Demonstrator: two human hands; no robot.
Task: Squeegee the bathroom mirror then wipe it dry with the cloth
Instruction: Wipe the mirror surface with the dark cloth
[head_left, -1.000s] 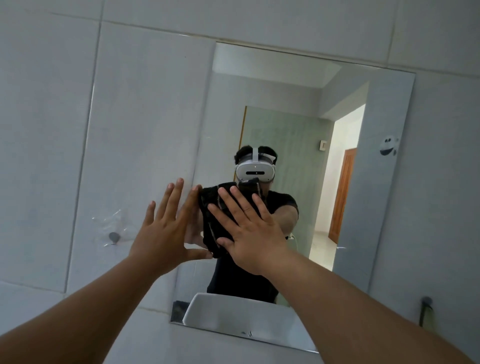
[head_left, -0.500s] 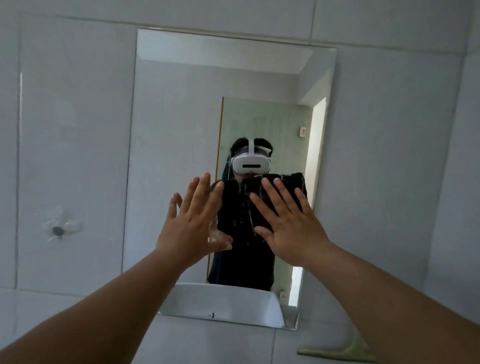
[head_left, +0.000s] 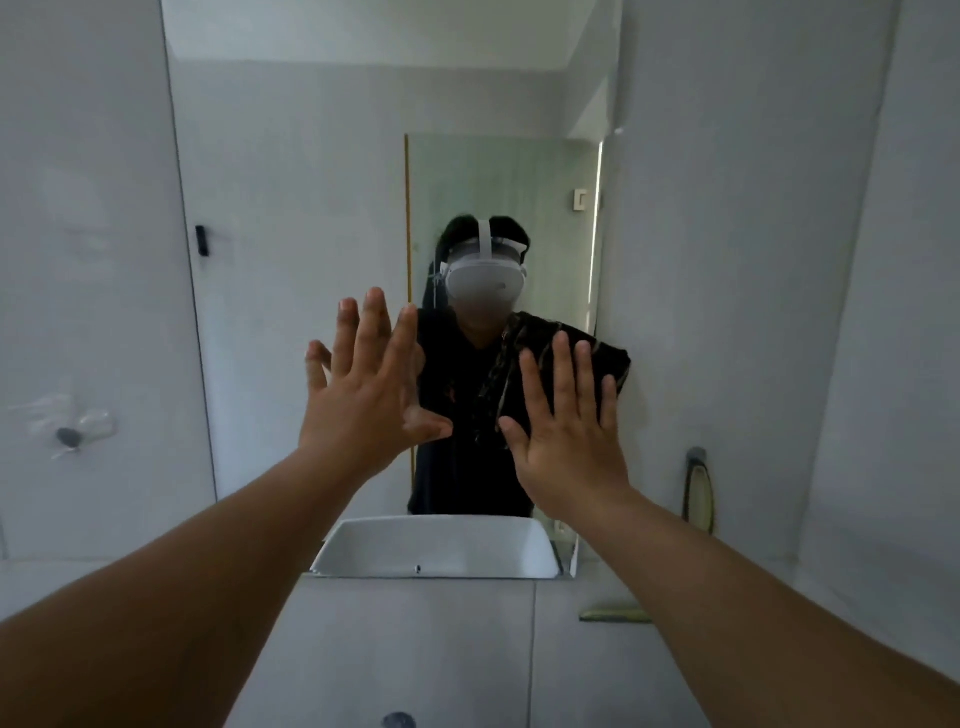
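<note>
- No text, label, brand, number or sign can be read anywhere in the view.
- The white headset (head_left: 484, 283) reflected in the frameless wall mirror (head_left: 291, 218) shows only a small dark mark, too blurred to read.

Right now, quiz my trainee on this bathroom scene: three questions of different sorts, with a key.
1. True or false: the right hand presses a dark patterned cloth flat on the rectangular wall mirror.
2. Fill in: the left hand holds nothing and its fingers are ____.
3. Who holds the yellow-green squeegee? A) left hand B) right hand C) neither; it sits by the wall, right of the mirror.

Key: 1 true; 2 spread; 3 C.
</note>
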